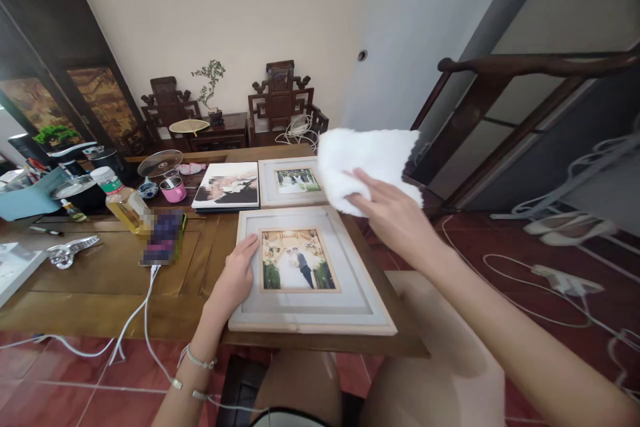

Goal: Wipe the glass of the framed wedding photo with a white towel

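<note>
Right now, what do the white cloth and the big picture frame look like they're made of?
White cloth: soft, fluffy fabric, probably microfibre or terry, judging by its fuzzy edge. Big picture frame: looks like pale painted wood with a matte finish and stepped moulding; a glazed front cannot be told.

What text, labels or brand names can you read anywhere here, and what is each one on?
None can be read.
Oil bottle: its label is blurred out.
Phone: screen blurred out.
Photo book: part of the cover blurred, no lettering visible.
Large picture frame under the left hand: a photo only, no caption.
White cloth in the right hand: plain.
</note>
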Available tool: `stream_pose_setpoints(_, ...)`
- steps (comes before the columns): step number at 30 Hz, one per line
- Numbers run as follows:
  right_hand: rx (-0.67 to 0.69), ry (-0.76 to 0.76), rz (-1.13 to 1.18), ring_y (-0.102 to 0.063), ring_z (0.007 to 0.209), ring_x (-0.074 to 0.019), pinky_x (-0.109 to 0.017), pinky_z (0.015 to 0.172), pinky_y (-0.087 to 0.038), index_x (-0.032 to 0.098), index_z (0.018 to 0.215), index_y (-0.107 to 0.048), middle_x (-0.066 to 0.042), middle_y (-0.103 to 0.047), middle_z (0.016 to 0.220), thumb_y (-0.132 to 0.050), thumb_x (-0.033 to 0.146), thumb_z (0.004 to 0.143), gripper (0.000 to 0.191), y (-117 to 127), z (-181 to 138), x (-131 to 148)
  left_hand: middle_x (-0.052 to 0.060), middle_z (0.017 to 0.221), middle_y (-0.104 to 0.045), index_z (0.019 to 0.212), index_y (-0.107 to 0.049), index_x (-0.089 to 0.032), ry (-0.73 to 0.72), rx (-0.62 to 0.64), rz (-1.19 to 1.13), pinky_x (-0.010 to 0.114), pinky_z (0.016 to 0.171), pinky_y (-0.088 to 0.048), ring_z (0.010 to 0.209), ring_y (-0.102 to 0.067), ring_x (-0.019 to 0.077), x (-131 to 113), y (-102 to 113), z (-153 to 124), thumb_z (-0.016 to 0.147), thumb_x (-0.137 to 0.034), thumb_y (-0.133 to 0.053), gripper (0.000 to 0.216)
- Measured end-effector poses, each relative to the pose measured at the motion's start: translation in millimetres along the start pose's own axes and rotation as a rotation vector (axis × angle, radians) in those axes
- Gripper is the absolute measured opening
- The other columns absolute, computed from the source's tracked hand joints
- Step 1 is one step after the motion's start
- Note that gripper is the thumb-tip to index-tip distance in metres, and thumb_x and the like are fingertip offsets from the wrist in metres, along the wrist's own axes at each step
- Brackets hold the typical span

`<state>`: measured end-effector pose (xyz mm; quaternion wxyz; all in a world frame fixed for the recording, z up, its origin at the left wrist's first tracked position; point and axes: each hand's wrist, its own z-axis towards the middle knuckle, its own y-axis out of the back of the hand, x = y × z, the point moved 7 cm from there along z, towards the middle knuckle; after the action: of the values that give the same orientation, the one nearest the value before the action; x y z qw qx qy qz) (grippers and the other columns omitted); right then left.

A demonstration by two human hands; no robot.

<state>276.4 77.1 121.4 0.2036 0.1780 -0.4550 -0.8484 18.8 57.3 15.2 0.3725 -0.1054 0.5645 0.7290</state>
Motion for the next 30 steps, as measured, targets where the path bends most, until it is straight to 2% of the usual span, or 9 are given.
stream_pose_setpoints(2, 0.115, 0.087, 0.017, -0.038, 0.132, -0.0294, -0.052, 0.102, -0.036, 0.016, 0.11, -0.06, -0.016, -0.048, 0.14, -0.037, -0.01, 0.07, 0.053, -30, 5, 15, 0.01, 0.139, -0.05, 0.129, -0.054, -0.016, 0.003, 0.0, 0.0, 0.045, 0.113, -0.033, 0.133, -0.042, 0.0204, 1, 0, 0, 0.077, 0.002, -0.034, 0.059)
stream_pose_setpoints(4, 0.223, 0.128, 0.037, -0.044, 0.128, -0.0273, -0.049, 0.104, -0.034, 0.014, 0.115, -0.058, -0.017, -0.055, 0.132, -0.04, -0.01, 0.065, 0.058, -56, 3, 27, 0.011, 0.139, -0.05, 0.129, -0.054, -0.015, 0.003, 0.001, -0.001, 0.044, 0.113, -0.033, 0.133, -0.042, 0.0203, 1, 0, 1, 0.076, 0.003, -0.034, 0.059)
stream_pose_setpoints(7, 0.28, 0.136, 0.056, -0.051, 0.12, -0.0262, -0.045, 0.105, -0.034, 0.008, 0.12, -0.056, -0.019, -0.061, 0.12, -0.042, -0.008, 0.061, 0.062, -70, -7, 39, 0.012, 0.139, -0.05, 0.129, -0.054, -0.013, 0.004, 0.006, 0.003, 0.043, 0.114, -0.032, 0.133, -0.042, 0.0205, 0, 0, 2, 0.076, 0.002, -0.034, 0.058)
stream_pose_setpoints(12, 0.35, 0.137, 0.057, -0.062, 0.102, -0.0259, -0.042, 0.102, -0.039, 0.007, 0.117, -0.06, -0.018, -0.066, 0.108, -0.04, -0.008, 0.058, 0.064, -46, -36, 56, 0.013, 0.139, -0.05, 0.128, -0.055, -0.012, 0.015, 0.016, 0.008, 0.046, 0.113, -0.033, 0.133, -0.042, 0.0224, -1, 0, 2, 0.077, 0.002, -0.034, 0.057)
stream_pose_setpoints(15, 0.404, 0.156, 0.055, -0.06, 0.107, -0.0283, -0.042, 0.095, -0.046, 0.011, 0.116, -0.061, -0.019, -0.065, 0.112, -0.039, -0.007, 0.059, 0.064, -20, -61, 77, 0.014, 0.14, -0.049, 0.129, -0.053, -0.012, 0.018, 0.023, 0.018, 0.047, 0.112, -0.034, 0.133, -0.042, 0.0226, -1, -1, 2, 0.078, 0.002, -0.034, 0.057)
stream_pose_setpoints(19, 0.392, 0.188, 0.103, -0.06, 0.107, -0.0281, -0.04, 0.09, -0.051, 0.016, 0.11, -0.064, -0.016, -0.068, 0.107, -0.039, -0.005, 0.058, 0.062, 6, -88, 102, 0.014, 0.141, -0.048, 0.13, -0.052, -0.012, 0.016, 0.036, 0.046, 0.047, 0.112, -0.033, 0.134, -0.04, 0.022, 0, -3, 0, 0.08, 0.002, -0.032, 0.057)
stream_pose_setpoints(23, 0.339, 0.148, 0.13, -0.059, 0.111, -0.0274, -0.041, 0.094, -0.048, 0.016, 0.115, -0.062, -0.016, -0.066, 0.112, -0.041, -0.004, 0.056, 0.066, -3, -87, 96, 0.011, 0.141, -0.048, 0.131, -0.052, -0.016, -0.001, 0.032, 0.031, 0.046, 0.113, -0.032, 0.135, -0.039, 0.0207, 1, -4, -1, 0.081, 0.002, -0.032, 0.057)
stream_pose_setpoints(30, 0.285, 0.069, 0.109, -0.038, 0.132, -0.0288, -0.048, 0.108, -0.03, 0.009, 0.125, -0.054, -0.021, -0.053, 0.133, -0.045, -0.003, 0.062, 0.065, -63, -28, 53, 0.01, 0.141, -0.048, 0.131, -0.053, -0.015, -0.004, 0.036, 0.014, 0.044, 0.114, -0.032, 0.134, -0.04, 0.021, 1, -2, 0, 0.078, 0.003, -0.034, 0.059)
